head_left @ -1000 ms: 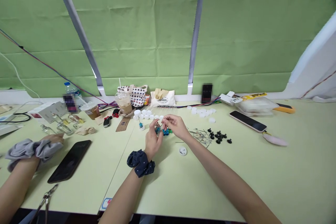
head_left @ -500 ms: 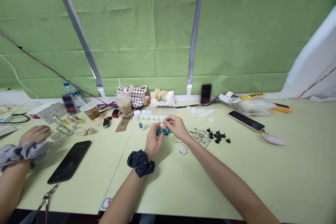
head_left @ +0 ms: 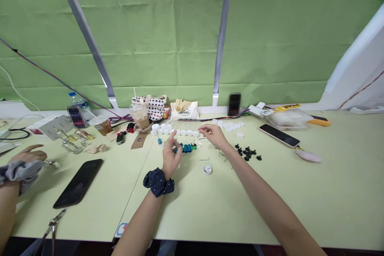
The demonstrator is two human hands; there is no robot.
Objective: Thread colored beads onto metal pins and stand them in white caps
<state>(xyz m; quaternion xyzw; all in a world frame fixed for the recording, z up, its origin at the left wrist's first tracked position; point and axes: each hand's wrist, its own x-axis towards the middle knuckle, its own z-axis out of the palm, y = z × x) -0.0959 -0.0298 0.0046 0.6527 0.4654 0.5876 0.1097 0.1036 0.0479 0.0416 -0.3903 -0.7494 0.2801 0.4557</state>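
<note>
My left hand (head_left: 170,155), a dark blue scrunchie (head_left: 158,183) on its wrist, is raised a little off the table. Its thumb and forefinger pinch what looks like a thin metal pin (head_left: 175,131) pointing up. Just right of it lie blue beads (head_left: 186,149). My right hand (head_left: 215,135) reaches left over the table. Its fingertips are drawn together at the right end of a row of white caps (head_left: 180,132); what they hold, if anything, is too small to tell. A small bent wire (head_left: 198,143) lies below that hand.
Black studs (head_left: 247,152), loose pins (head_left: 222,153), more white caps (head_left: 229,126) and a white disc (head_left: 207,169) lie to the right. A black phone (head_left: 78,182) lies left, another phone (head_left: 279,135) right. A co-worker's hand (head_left: 29,154) with a grey scrunchie rests far left. Cups and bags line the back.
My hands, together over the blue beads before, have parted. The right hand moved up and right to the caps. The co-worker's hand drew back to the left.
</note>
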